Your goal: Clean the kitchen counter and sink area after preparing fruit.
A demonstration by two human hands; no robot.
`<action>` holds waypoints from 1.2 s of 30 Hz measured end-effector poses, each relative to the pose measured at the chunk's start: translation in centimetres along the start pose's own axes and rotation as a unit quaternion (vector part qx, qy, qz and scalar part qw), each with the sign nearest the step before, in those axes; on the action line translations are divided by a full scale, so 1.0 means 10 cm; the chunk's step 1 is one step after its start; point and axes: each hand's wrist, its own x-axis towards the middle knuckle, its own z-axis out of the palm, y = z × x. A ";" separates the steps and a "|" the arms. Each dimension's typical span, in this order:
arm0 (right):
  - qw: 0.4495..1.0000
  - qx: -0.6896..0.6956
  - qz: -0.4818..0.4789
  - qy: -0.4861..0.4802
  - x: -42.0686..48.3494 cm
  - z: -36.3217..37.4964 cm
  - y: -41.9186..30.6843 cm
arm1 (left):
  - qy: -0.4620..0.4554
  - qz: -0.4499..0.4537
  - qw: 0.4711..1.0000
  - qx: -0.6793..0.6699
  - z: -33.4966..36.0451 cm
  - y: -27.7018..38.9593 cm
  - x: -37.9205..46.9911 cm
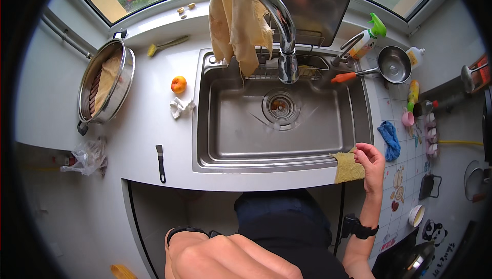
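Note:
My right hand (369, 163) is at the sink's front right corner, fingers bent together at the edge of a yellow cleaning cloth (348, 168) that hangs over the counter edge. Whether the fingertips pinch the cloth is not certain. Close to the camera, at the bottom, is my left hand (230, 256), its back showing and its fingertips hidden. The steel sink (280, 125) has orange scraps in its drain strainer (280, 106). A frayed beige cloth (238, 21) drapes over the chrome faucet (284, 29).
Left counter: an orange-yellow fruit (178, 84), crumpled white tissue (181, 106), a black-handled brush or scraper (160, 163), a yellow scrub brush (165, 45) and a steel steamer pot (125, 86). Right side: a small steel pan (394, 64), a spray bottle (365, 42), a blue cloth (390, 140).

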 end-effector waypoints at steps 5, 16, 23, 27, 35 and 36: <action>1.000 -0.005 0.000 0.003 -0.02 -0.02 0.00 | -0.001 0.003 1.000 -0.018 -0.02 -0.03 -0.04; 1.000 -0.013 -0.005 -0.009 -0.01 0.00 0.08 | 0.281 -0.099 0.933 -0.203 -0.82 -0.25 -0.46; 1.000 0.006 0.003 -0.010 -0.01 0.02 0.10 | 0.309 -0.063 0.918 -0.241 -0.90 -0.25 -0.47; 1.000 -0.003 -0.012 -0.019 -0.01 0.02 0.11 | 0.315 -0.070 0.918 -0.232 -0.95 -0.28 -0.52; 1.000 0.000 -0.010 -0.019 -0.07 -0.03 0.22 | 0.382 -0.098 0.893 -0.217 -0.92 -0.29 -0.54; 1.000 -0.002 -0.009 -0.019 -0.06 -0.04 0.21 | 0.381 -0.100 0.893 -0.218 -0.95 -0.30 -0.55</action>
